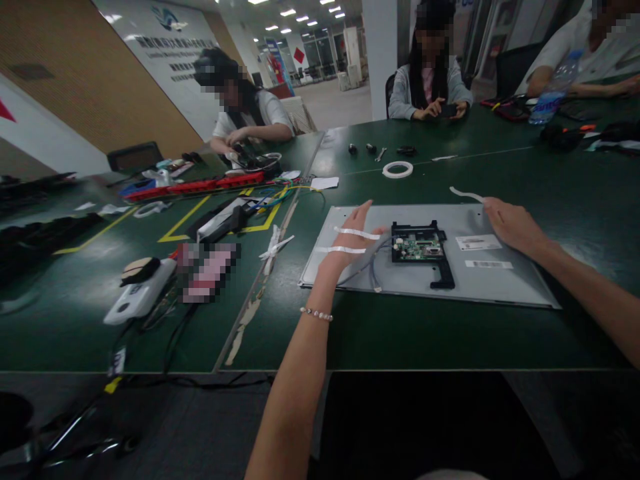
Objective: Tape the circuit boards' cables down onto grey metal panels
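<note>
A flat grey metal panel (500, 287) lies on the green table in front of me. On it sits a green circuit board (417, 245) in a black plastic bracket (443, 272), with a grey cable (374, 272) running off to the left. My left hand (350, 243) is over the panel's left part, fingers stretched out, with white tape strips (357, 233) across it. Whether they stick to skin or panel I cannot tell. At the panel's upper right, my right hand (513, 223) pinches a short strip of white tape (466, 194), its free end pointing left.
A white tape roll (397, 169) and a small wrench (381, 155) lie beyond the panel. Red power strips (200, 187), a white device (140, 293), a phone (210, 273) and cables are on the left. Other people sit across the table; a water bottle (555, 90) stands far right.
</note>
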The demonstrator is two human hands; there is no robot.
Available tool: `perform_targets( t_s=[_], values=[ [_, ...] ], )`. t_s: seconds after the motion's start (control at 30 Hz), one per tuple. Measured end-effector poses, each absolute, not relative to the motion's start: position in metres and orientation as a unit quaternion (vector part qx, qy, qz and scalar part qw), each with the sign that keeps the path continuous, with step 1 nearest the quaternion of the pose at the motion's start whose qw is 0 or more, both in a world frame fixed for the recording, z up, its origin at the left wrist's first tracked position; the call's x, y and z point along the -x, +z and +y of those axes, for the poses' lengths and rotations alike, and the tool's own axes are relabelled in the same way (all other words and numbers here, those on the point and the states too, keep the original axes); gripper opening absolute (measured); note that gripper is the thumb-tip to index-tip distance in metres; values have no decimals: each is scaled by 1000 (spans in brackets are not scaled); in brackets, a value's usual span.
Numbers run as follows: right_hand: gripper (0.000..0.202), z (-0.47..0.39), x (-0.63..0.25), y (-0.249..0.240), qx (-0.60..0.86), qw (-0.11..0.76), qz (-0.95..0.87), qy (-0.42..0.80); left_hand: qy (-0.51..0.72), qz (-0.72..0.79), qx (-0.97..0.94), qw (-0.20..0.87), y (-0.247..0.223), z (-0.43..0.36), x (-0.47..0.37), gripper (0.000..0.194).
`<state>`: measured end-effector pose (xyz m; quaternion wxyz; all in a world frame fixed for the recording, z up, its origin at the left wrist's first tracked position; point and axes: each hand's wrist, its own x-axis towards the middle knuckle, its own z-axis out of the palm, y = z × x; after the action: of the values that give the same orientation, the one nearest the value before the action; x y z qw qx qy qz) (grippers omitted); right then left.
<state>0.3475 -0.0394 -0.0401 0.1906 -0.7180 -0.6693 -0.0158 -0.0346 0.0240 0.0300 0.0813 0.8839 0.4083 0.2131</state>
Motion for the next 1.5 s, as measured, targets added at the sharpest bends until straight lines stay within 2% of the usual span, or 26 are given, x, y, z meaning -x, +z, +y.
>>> perform_targets(
  t_s=[0.1, 0.23, 0.87, 1.3, 1.5],
  values=[
    [61, -36, -345, -45, 690, 191, -697, -34, 207, 307, -916, 156, 25, 17, 26, 74],
    [64, -34, -342, -47, 684, 184, -705, -37, 164, 267, -928, 204, 19, 9, 20, 82],
    [62, -38, -338, -41, 674, 199, -711, -26, 95, 319, -898, 287, 13, -5, 16, 110],
    [61, -37, -341, -43, 667, 189, -721, -16, 201, 266, -900, 283, 4, -7, 22, 94],
    [65, -38, -340, -43, 672, 206, -711, -18, 203, 276, -896, 280, 4, -7, 22, 92]
  ],
)
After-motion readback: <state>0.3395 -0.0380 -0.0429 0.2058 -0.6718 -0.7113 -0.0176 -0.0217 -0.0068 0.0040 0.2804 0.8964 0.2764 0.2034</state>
